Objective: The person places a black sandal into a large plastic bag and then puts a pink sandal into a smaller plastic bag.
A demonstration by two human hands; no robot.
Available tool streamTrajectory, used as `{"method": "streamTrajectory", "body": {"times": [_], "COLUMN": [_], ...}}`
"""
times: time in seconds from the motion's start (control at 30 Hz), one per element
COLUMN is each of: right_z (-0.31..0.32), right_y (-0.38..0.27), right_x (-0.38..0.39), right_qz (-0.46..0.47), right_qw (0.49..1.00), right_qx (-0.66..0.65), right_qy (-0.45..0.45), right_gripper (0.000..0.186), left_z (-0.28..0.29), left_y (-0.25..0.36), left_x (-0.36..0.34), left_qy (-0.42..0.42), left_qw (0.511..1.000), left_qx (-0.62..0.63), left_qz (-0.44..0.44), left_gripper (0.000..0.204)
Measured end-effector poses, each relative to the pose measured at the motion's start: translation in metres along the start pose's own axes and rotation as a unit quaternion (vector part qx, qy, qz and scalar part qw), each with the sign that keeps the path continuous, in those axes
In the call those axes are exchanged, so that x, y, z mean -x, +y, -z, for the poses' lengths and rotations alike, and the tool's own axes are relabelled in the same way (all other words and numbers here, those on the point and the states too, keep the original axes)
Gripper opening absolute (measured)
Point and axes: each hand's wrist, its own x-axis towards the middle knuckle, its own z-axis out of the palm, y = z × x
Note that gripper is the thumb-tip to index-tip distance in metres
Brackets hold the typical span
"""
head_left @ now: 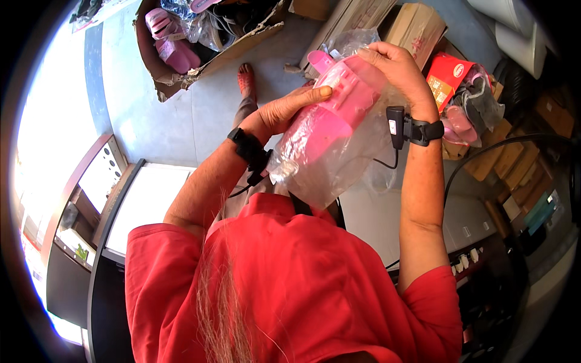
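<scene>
Before my chest, a pair of pink slippers is held up, partly inside a transparent plastic bag. The bag hangs loose and crinkled below them. My left hand grips the slippers from the left, thumb on top and the other fingers mostly hidden behind. At the far right end, my right hand is closed on the slippers and the bag's edge, with its thumb on the near side. Both wrists wear black straps with small devices and cables.
Ahead on the left, a torn cardboard box holds pink slippers and plastic bags. Long cartons lie ahead on the right, near a red-orange box and bagged footwear. A white-topped table stands at my left.
</scene>
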Motion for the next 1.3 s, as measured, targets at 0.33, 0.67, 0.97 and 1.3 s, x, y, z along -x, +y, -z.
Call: {"method": "streamTrajectory", "body": {"times": [0.33,0.67,0.97,1.3], "right_z": [0.005,0.031,0.011,0.008], "right_y": [-0.005,-0.002,0.019,0.041], "right_x": [-0.002,0.008,0.040,0.029], "right_qz": [-0.024,-0.010,-0.118,-0.047], "right_qw": [0.996,0.979,0.971,0.939], "right_qx": [-0.089,-0.105,-0.156,-0.257], "right_qy": [-0.013,0.175,0.140,0.224], "right_gripper": [0.026,0.040,0.035,0.017], "left_z": [0.001,-0.004,0.013,0.020], "left_y": [0.004,-0.004,-0.011,-0.014], "left_x": [-0.005,0.006,0.004,0.000], "left_qy": [0.049,0.040,0.077,0.122], "left_qw": [0.968,0.994,0.990,0.984], "left_qx": [-0.237,-0.074,0.029,0.006], "left_qz": [-0.069,-0.064,-0.112,-0.130], "left_gripper": [0.065,0.058,0.052,0.046]}}
